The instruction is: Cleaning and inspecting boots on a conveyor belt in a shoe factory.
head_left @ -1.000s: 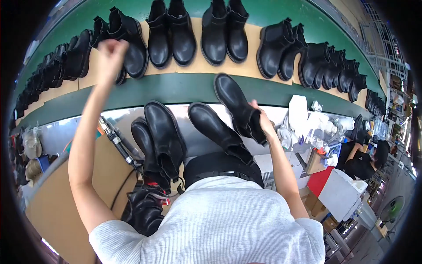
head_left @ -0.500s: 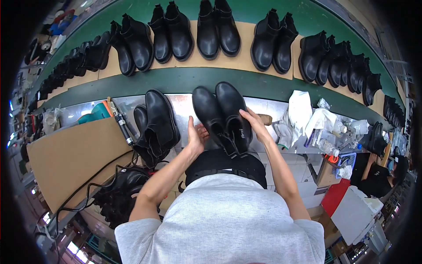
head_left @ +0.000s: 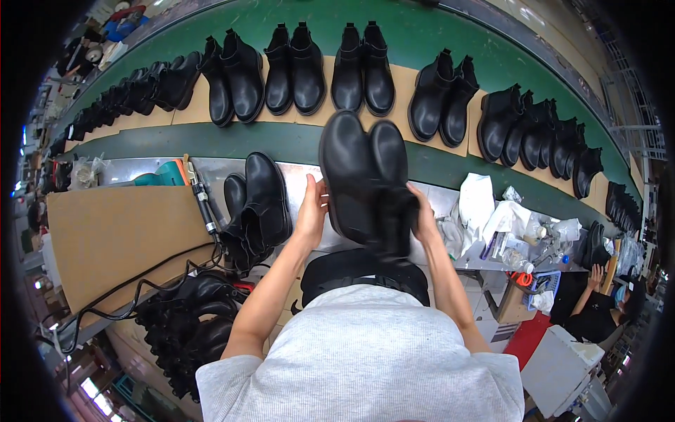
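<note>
A pair of black ankle boots (head_left: pixel 346 184) is lifted between my two hands, toes pointing away from me. My left hand (head_left: pixel 310 214) presses against the left boot's outer side, its thumb up and its fingers partly hidden behind the boot. At the other side, my right hand (head_left: pixel 422 218) grips the right boot near its shaft. That shaft is smeared by motion. Left of my left hand, another pair of black boots (head_left: pixel 266 186) rests on the metal worktop (head_left: pixel 302 172).
Several pairs of black boots (head_left: pixel 295 74) line the cardboard strip on the green surface (head_left: pixel 408 35). A cardboard sheet (head_left: pixel 123 246) and a corded tool (head_left: pixel 202 204) are at left; white cloths (head_left: pixel 477 204) and bottles (head_left: pixel 517 261) at right. A person (head_left: pixel 598 309) works at far right.
The boots have come up off the worktop and closer together. My left hand, previously open beside them, now meets the left boot. The boot row has shifted right and down in view.
</note>
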`<state>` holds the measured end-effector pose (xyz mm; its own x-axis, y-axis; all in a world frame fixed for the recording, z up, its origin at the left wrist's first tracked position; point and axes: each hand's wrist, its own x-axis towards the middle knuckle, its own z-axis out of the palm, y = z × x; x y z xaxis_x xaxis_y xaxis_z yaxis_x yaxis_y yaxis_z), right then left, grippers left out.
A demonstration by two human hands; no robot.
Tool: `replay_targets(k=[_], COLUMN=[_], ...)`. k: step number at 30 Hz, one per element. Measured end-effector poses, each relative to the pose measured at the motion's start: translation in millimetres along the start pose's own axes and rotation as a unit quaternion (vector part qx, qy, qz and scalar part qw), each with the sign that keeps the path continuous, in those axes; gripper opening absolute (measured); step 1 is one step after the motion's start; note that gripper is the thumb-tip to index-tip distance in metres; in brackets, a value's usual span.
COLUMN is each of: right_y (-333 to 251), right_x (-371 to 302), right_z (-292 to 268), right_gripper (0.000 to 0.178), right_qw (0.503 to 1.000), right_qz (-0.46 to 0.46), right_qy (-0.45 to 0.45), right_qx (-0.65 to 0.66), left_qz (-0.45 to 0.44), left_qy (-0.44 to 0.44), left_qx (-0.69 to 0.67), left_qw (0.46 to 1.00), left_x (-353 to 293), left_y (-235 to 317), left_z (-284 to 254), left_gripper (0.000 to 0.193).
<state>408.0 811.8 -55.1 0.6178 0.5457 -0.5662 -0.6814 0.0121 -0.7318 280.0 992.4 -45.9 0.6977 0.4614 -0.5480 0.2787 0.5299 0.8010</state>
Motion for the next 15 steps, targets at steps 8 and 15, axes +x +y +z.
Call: replay_targets(k=[8,15], right_y=[-54,-22], right_x=[-12,-5], right_z=[21,27], right_gripper=[0.058,0.059], right_qw=[0.972,0.882], right_qz=[-0.064,-0.266], right_qy=[-0.038,0.103], right_qx=[-0.224,-0.374], left_qz=[-0.176,-0.124], left_qy=[-0.163,-0.214], left_qx=[-0.291,-0.401], left_qw=[0.926,0.882], left_x=[32,46], left_y=[-45,-32], left_z=[-7,3], left_gripper=[0.065,0.069])
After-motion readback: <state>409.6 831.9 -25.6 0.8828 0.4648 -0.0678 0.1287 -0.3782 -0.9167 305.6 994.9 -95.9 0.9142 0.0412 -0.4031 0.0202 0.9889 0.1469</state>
